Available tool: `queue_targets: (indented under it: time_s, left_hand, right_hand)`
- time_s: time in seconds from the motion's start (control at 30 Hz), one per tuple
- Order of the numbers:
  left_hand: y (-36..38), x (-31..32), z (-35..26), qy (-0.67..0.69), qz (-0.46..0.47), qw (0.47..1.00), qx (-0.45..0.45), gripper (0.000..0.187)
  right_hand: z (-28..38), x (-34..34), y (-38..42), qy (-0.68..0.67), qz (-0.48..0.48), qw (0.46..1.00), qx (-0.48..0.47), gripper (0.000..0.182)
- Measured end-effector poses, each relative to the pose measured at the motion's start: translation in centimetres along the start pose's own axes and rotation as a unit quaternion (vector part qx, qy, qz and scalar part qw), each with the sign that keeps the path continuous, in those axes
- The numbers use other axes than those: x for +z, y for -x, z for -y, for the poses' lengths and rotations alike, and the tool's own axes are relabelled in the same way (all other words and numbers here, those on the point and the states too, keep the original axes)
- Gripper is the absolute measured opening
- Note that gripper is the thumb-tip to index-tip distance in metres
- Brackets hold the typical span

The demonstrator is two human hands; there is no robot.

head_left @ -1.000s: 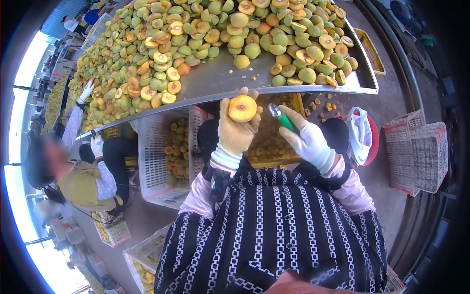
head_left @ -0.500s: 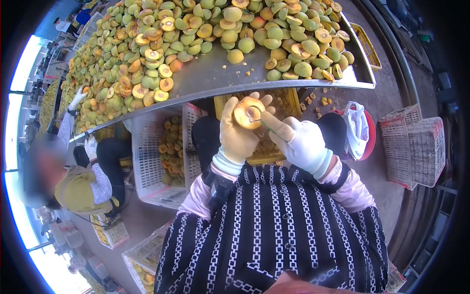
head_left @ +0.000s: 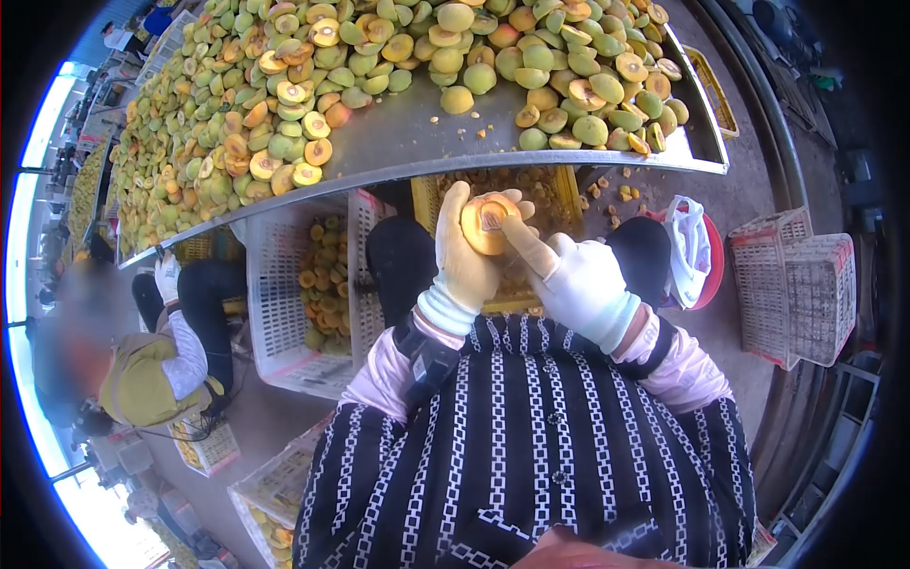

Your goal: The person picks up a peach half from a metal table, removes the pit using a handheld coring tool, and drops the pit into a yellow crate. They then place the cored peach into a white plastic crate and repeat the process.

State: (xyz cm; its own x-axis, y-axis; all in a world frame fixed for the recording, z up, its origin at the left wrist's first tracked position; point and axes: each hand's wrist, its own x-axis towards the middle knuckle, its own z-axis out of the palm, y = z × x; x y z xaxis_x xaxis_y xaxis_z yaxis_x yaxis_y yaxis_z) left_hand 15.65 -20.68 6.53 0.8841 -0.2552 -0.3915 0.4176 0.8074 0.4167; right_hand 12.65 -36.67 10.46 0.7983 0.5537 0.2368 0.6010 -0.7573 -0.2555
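My left hand (head_left: 464,251), in a cream-coated glove, is closed around a halved peach (head_left: 481,229) with its cut orange face turned up toward me. A brownish pit hollow shows at the middle of that face. My right hand (head_left: 573,275), gloved in white with yellowed fingers, is closed, its index finger reaching to the peach's cut face. It grips a small pitting knife, mostly hidden by the fingers; only a bit of metal seems to show at the pit. Both hands are over a yellow crate (head_left: 569,194) with fruit pieces inside, just below the table edge.
A metal table (head_left: 398,133) bears a large heap of halved peaches (head_left: 284,95). A white crate (head_left: 275,313) with fruit stands at left, beside a seated co-worker (head_left: 156,370). To the right are a red bucket (head_left: 713,270) with a white bag and stacked crates (head_left: 796,289).
The right index finger has shifted slightly on the cut face, and the curved metal seen around the pit is now less visible. The co-worker's far hand has left the heap. My view has shifted slightly.
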Motion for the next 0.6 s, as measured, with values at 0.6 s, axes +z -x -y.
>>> queue_targets:
  time_s: [0.6]
  left_hand:
    - [0.9,-0.9,-0.5,-0.124,-0.058,0.985,0.109,0.057]
  right_hand:
    - [0.8,1.3,-0.3,-0.077,0.079,0.994,-0.004,0.061]
